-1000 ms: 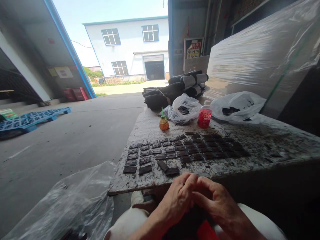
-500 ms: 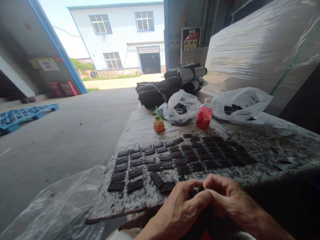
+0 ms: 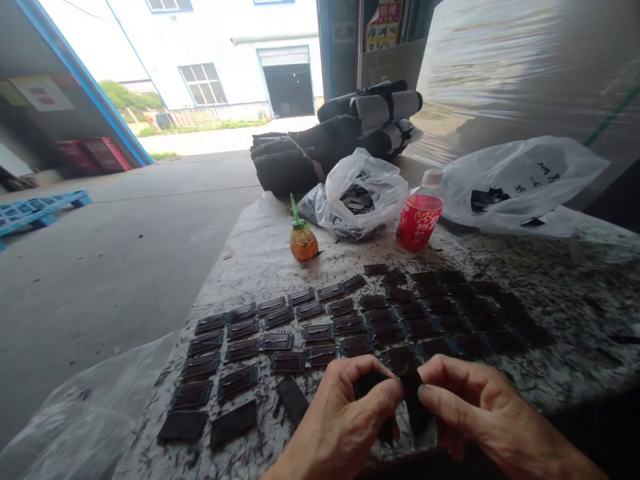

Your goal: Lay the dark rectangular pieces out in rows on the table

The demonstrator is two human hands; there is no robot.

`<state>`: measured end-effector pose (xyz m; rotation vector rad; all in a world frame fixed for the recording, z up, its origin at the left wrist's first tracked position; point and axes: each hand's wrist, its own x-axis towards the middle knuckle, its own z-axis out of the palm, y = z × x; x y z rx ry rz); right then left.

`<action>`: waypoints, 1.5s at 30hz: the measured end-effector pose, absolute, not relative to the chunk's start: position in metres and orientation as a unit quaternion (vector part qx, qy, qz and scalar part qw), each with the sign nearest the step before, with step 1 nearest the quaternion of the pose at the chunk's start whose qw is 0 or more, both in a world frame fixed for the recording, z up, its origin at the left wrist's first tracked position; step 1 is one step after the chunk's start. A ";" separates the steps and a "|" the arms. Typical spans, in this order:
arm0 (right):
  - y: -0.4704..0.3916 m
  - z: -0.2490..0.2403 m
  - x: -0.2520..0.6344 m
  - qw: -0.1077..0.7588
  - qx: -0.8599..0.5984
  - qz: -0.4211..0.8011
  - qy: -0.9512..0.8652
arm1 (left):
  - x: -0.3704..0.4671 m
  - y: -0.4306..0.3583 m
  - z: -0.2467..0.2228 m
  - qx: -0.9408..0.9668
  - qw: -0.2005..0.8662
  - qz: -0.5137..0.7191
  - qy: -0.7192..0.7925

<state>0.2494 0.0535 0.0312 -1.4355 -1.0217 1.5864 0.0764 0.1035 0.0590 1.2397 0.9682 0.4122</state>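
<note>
My left hand and my right hand meet at the near edge of a worn, speckled board. Both pinch a small dark flat piece between fingertips. In front of them lie rows of several similar dark rectangular pieces laid flat on the board. Two looser pieces lie nearest at the left front.
Behind the rows stand a small orange bottle with a green tip and a red-labelled bottle. Two white plastic bags hold dark scraps. Black rolls and a wrapped pallet sit behind. A clear bag lies low left.
The view has tilted down and closer to the board. Both hands have risen from my lap to the board's near edge, still pinched together on a dark piece.
</note>
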 end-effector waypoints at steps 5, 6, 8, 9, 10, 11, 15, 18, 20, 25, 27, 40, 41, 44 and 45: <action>0.051 0.024 0.255 0.392 -0.560 0.629 -0.371 | 0.075 0.107 0.060 0.541 0.690 0.155 0.454; 0.050 0.025 0.255 0.398 -0.564 0.626 -0.363 | 0.074 0.108 0.059 0.537 0.690 0.153 0.460; 0.047 0.026 0.255 0.401 -0.568 0.626 -0.352 | 0.073 0.109 0.058 0.528 0.688 0.158 0.473; 0.046 0.027 0.255 0.398 -0.567 0.630 -0.351 | 0.072 0.108 0.058 0.526 0.685 0.161 0.477; 0.045 0.028 0.254 0.395 -0.565 0.634 -0.351 | 0.072 0.108 0.057 0.528 0.682 0.161 0.480; 0.044 0.029 0.253 0.395 -0.566 0.634 -0.349 | 0.071 0.107 0.058 0.536 0.679 0.157 0.477; 0.043 0.032 0.247 0.386 -0.574 0.632 -0.349 | 0.072 0.099 0.060 0.570 0.668 0.161 0.451; 0.045 0.034 0.241 0.381 -0.573 0.639 -0.343 | 0.072 0.093 0.058 0.560 0.672 0.170 0.453; 0.046 0.034 0.239 0.385 -0.564 0.645 -0.343 | 0.072 0.092 0.054 0.567 0.663 0.167 0.458; 0.043 0.028 0.240 0.401 -0.530 0.670 -0.332 | 0.069 0.094 0.049 0.549 0.666 0.175 0.474; 0.042 0.028 0.241 0.402 -0.526 0.678 -0.319 | 0.069 0.095 0.050 0.539 0.668 0.181 0.481; 0.045 0.027 0.246 0.397 -0.581 0.633 -0.323 | 0.074 0.096 0.048 0.491 0.684 0.225 0.490; 0.045 0.026 0.246 0.400 -0.586 0.628 -0.320 | 0.075 0.095 0.048 0.487 0.684 0.226 0.493; 0.044 0.023 0.248 0.407 -0.592 0.623 -0.308 | 0.075 0.094 0.046 0.478 0.678 0.235 0.506; 0.044 0.023 0.249 0.407 -0.593 0.624 -0.303 | 0.075 0.094 0.046 0.476 0.675 0.241 0.509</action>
